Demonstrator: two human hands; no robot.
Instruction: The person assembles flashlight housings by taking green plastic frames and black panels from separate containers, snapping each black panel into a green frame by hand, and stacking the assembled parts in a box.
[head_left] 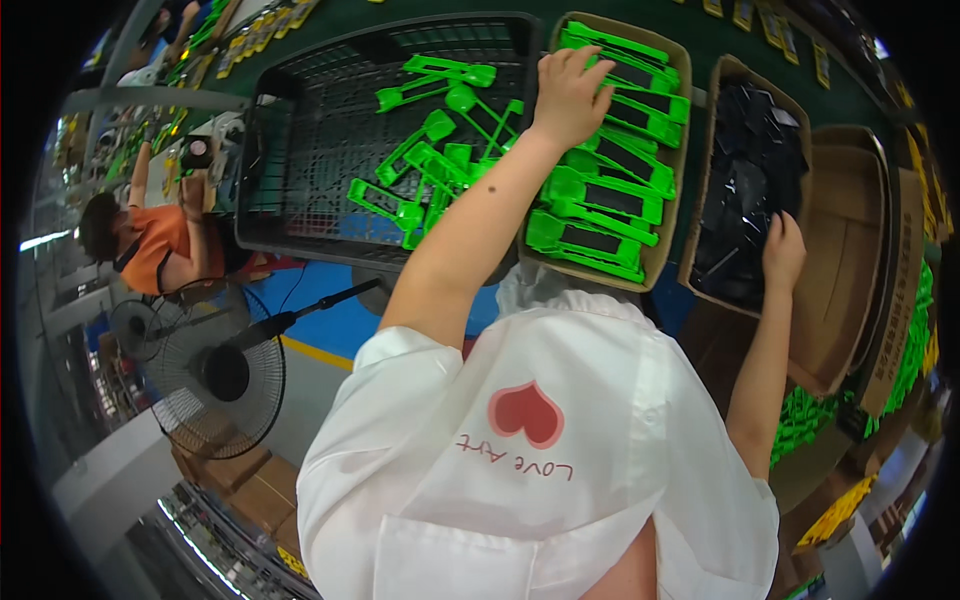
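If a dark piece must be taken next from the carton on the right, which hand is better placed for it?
Probably the right hand: it is at the dark pieces, while the left hand is farther away, at the green parts.

Crated green parts (pixel 430 165) and a co-worker (pixel 165 245) show a factory workshop.

The green parts (pixel 565 187) are smooth plastic with a glossy sheen. The black pieces (pixel 745 170) look like slick plastic too, shiny in patches. I see matt cardboard in the boxes (pixel 835 260), and rigid, latticed plastic in the crate (pixel 310 140). My smock (pixel 600 480) is matt cloth, lightly creased. The fan (pixel 225 372) has a metal-looking wire guard around a dark plastic hub.
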